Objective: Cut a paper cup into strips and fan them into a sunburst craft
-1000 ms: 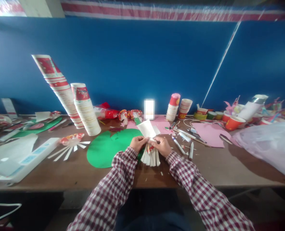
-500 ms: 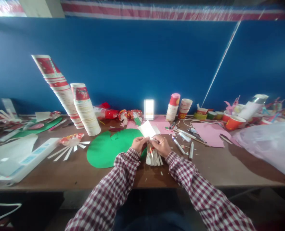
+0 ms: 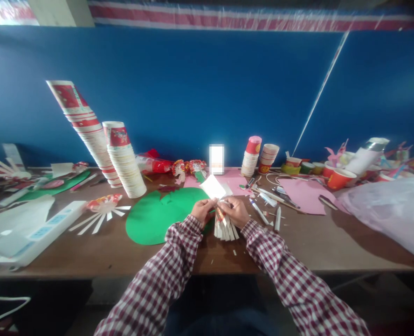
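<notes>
Above the front part of the table, both of my hands are closed around one paper cup cut into strips [image 3: 225,231]. Its white fringe hangs down between them, with a patch of red and yellow print near the top. My left hand [image 3: 203,211] pinches it from the left, my right hand [image 3: 236,212] from the right. The fingertips nearly meet and hide the part they grip. Just beyond them a bright white piece of paper [image 3: 214,186] stands out; whether it belongs to the cut cup I cannot tell. A green paper sheet [image 3: 154,217] lies beside and partly behind my left hand.
Tall paper cup stacks [image 3: 125,161] stand at the left, shorter stacks [image 3: 251,156] at the back right. Another cut cup [image 3: 104,210] lies left, near a white power strip [image 3: 49,233]. Pens [image 3: 259,212] and pink paper [image 3: 303,196] lie right, before a plastic bag [image 3: 392,210].
The hanging strips have shifted slightly right and turned a little, showing more of the printed patch. Both hands stay in nearly the same place with their grip kept.
</notes>
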Tool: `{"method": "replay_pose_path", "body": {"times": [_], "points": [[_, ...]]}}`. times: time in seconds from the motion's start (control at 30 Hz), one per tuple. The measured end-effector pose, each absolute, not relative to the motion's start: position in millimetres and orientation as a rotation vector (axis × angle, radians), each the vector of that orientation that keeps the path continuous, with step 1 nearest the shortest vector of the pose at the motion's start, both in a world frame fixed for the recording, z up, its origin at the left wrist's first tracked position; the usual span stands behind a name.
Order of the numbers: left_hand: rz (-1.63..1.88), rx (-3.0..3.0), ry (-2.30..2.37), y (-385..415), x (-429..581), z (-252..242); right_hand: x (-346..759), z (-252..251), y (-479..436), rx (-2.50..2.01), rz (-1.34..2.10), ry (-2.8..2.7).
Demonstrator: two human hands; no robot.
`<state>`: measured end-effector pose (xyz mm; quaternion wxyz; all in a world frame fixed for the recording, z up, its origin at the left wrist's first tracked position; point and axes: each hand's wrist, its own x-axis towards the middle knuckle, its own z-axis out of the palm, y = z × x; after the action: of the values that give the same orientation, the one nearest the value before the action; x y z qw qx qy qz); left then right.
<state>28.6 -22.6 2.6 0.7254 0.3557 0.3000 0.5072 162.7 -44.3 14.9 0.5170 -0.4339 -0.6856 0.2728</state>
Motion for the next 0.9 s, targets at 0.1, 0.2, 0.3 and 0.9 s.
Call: {"method": "replay_pose_path", "body": {"times": [0.1, 0.2, 0.3, 0.9], "points": [[1.107, 0.788, 0.703, -22.8, 26.9, 5.7, 164.1, 14.7, -44.3, -1.056, 0.700, -1.649], [1.103, 0.820, 0.740, -20.7, 25.8, 5.3, 164.9, 14.4, -44.9, -1.076, 0.695, -1.695], [1.128, 0.928, 0.816, -15.9, 24.3, -1.2, 164.9, 13.5, -45.3, -1.113, 0.649, -1.746], [1.051, 0.746, 0.741, -17.5, 27.4, 3.9, 159.9, 16.1, -47.8, -1.023, 0.570, -1.752]]}}
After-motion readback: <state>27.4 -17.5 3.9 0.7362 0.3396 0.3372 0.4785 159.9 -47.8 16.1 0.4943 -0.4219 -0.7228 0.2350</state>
